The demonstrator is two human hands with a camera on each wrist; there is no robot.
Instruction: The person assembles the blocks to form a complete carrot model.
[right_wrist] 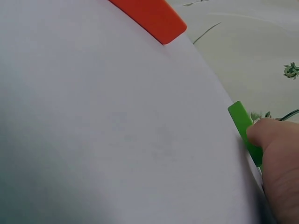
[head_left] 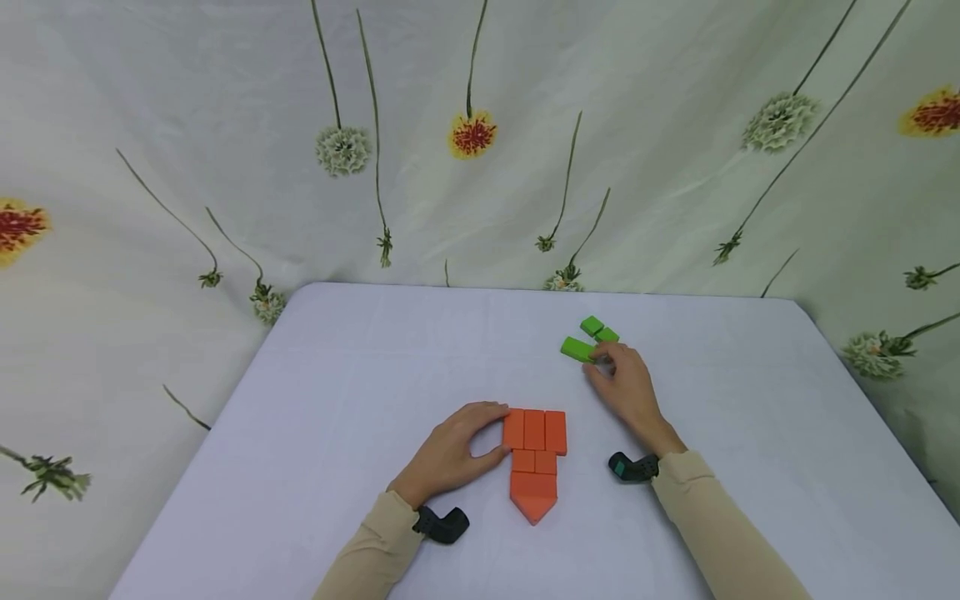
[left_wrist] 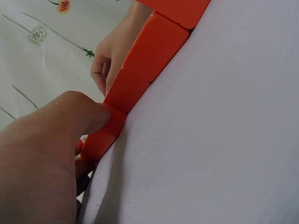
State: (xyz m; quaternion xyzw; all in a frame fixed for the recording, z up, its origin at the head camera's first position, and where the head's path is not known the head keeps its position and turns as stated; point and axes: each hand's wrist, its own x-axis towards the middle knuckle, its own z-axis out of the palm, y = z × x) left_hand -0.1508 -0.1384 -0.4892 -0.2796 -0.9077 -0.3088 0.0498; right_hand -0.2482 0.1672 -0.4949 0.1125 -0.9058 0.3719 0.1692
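1. From the head camera I saw the left hand (head_left: 452,447) pinching the leftmost orange block (head_left: 513,430), fingers at its far end and thumb at its near end. I took this as keeping it lined up with the row.
2. That row of three stood near the middle of the tabletop (head_left: 337,375), side by side. Two small orange blocks (head_left: 523,461) sat against its near side, and a tapering orange section (head_left: 533,486) pointed away from the far edge. I could not tell whether that section was one piece or two; the close fit looked deliberate.
3. The right hand (head_left: 628,390), nearer the far edge, held the long green block (head_left: 577,349) by its right end, thumb and fingers drawn together. Gripping the end probably left the other end free.
4. Two small green blocks (head_left: 592,326) lay just beyond it, toward the far edge, seemingly a supply kept apart from the orange pieces.
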